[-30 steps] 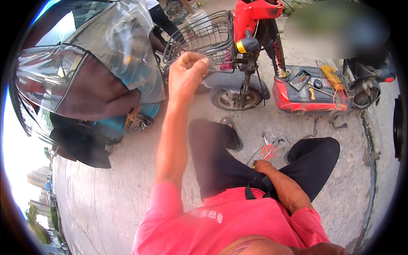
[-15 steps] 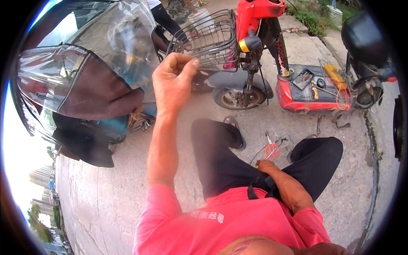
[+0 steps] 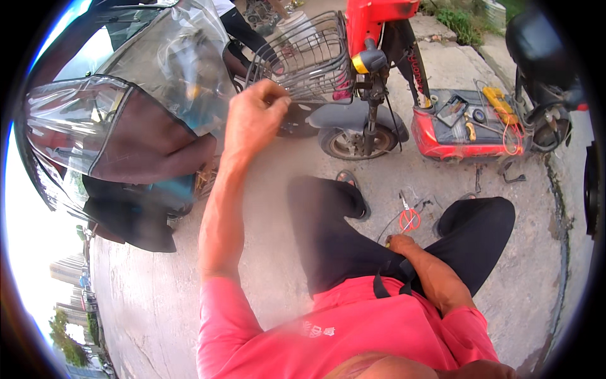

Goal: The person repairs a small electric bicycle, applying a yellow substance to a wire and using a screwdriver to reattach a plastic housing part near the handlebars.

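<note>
My left hand is raised in front of the scooter's wire basket, fingers curled and thumb against the forefinger. Anything pinched there is too small to make out. Low between my knees, my right hand is closed, and a thin dark cable runs out from it along the ground. Something small and yellowish shows at its fingers, mostly hidden. Just beyond it lies a pair of scissors with orange handles, blades pointing away from me, beside the cable's far end.
Ahead stands a red electric scooter with a wire basket. On its footboard lie a yellow multimeter, a phone, a roll of tape and a yellow-handled tool. A covered vehicle stands left; a person's leg shows behind.
My left hand has turned at the wrist, its thumb tip now lower, and the forearm has swung left. My right hand stays closed between my knees. The whole view has shifted slightly.
</note>
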The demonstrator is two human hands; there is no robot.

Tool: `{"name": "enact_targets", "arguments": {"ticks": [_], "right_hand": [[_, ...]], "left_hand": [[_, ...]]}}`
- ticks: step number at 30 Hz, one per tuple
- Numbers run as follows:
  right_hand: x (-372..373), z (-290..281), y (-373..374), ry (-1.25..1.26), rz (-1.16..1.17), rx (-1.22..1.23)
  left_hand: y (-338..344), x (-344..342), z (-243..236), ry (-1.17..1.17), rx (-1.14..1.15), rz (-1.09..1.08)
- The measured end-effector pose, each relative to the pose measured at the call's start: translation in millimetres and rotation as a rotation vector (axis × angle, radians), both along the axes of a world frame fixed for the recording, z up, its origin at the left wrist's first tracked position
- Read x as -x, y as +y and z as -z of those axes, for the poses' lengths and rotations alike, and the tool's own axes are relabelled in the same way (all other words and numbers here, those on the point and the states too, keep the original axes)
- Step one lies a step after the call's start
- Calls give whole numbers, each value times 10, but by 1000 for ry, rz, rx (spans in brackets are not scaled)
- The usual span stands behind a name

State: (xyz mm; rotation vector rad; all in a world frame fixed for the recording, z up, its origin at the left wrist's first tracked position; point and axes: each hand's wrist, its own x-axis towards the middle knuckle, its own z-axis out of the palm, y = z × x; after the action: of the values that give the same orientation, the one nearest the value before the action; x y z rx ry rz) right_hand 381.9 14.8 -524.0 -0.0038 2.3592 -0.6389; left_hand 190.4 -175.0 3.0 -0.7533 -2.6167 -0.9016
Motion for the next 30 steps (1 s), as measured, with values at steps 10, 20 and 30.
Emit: {"name": "enact_targets", "arguments": {"ticks": [10, 20, 30], "right_hand": [[44, 286, 153, 39, -15, 9], [77, 184, 106, -27, 104, 69], [115, 865, -58, -43, -64, 153]], "left_hand": [[355, 28, 1298, -446, 136, 296], [758, 243, 3464, -1084, -39, 406], [936, -12, 3470, -706, 399, 609]]}}
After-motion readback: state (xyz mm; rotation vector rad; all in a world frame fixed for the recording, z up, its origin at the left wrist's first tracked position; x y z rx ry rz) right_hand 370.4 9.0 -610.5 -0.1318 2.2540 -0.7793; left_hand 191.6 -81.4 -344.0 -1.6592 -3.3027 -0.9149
